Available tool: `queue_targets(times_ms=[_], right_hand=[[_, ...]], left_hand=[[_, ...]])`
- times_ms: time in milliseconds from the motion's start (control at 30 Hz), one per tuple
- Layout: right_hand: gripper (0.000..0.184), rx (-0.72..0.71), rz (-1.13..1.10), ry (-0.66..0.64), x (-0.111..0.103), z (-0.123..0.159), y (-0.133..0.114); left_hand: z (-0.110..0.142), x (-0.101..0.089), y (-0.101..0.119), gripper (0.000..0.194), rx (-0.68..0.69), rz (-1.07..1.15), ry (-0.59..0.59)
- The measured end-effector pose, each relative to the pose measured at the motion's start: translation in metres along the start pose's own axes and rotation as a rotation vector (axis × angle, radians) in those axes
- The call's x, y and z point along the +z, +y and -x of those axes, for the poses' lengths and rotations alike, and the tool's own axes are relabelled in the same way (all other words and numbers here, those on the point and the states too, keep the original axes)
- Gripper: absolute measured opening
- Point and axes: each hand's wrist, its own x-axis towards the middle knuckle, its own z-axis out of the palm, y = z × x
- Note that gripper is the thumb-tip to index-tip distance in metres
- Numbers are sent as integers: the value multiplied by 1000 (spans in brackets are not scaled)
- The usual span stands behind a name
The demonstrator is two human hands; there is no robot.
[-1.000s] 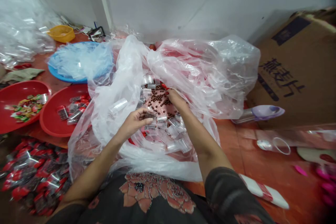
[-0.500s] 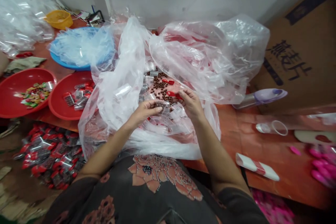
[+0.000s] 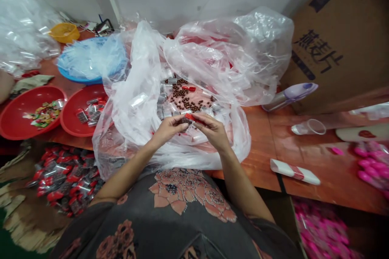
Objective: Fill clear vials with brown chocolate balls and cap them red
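My left hand point(image 3: 167, 131) is closed around a small clear plastic container point(image 3: 184, 121) with dark brown contents. At its right end is a red cap point(image 3: 190, 116), gripped in the closed fingers of my right hand point(image 3: 215, 132). Whether the cap is fully seated I cannot tell, since my fingers cover part of it. Beyond my hands, small brown balls point(image 3: 196, 106) lie scattered among clear empty containers point(image 3: 165, 89). Another red plastic piece point(image 3: 189, 88) rests among the balls. Sheets of clear plastic bag point(image 3: 133, 113) surround this spot.
To the left stand a red bowl with wrapped sweets point(image 3: 12, 119), a red bowl of filled containers point(image 3: 71, 117) and a blue basin point(image 3: 68, 75). Many red-capped containers point(image 3: 65, 178) lie lower left. At right are a cardboard box point(image 3: 349, 28), a scoop point(image 3: 291, 95) and a plastic cup point(image 3: 316, 126).
My right hand has brought the red cap left and down to the container in my left hand; the two now meet. The camera view has shifted slightly.
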Motion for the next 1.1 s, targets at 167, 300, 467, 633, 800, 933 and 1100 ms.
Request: queue_targets(times_ms=[167, 300, 467, 633, 800, 933, 1100], right_hand=[[28, 64, -35, 72, 2, 8, 1], [28, 159, -101, 31, 1, 11, 2], [30, -17, 174, -85, -3, 11, -8], [37, -222, 487, -113, -4, 13, -8], [43, -357, 705, -137, -4, 13, -5], [69, -360, 836, -134, 1, 12, -6], [59, -386, 825, -109, 4, 10, -1]], left_hand=[[1, 4, 2, 45, 32, -66, -5], [2, 4, 0, 43, 43, -143, 5], [3, 4, -4, 40, 79, -228, -4], [6, 7, -1, 45, 87, -237, -1], [9, 9, 0, 50, 63, -213, 33], [10, 10, 3, 48, 70, -196, 39], [10, 10, 1, 41, 121, -204, 25]])
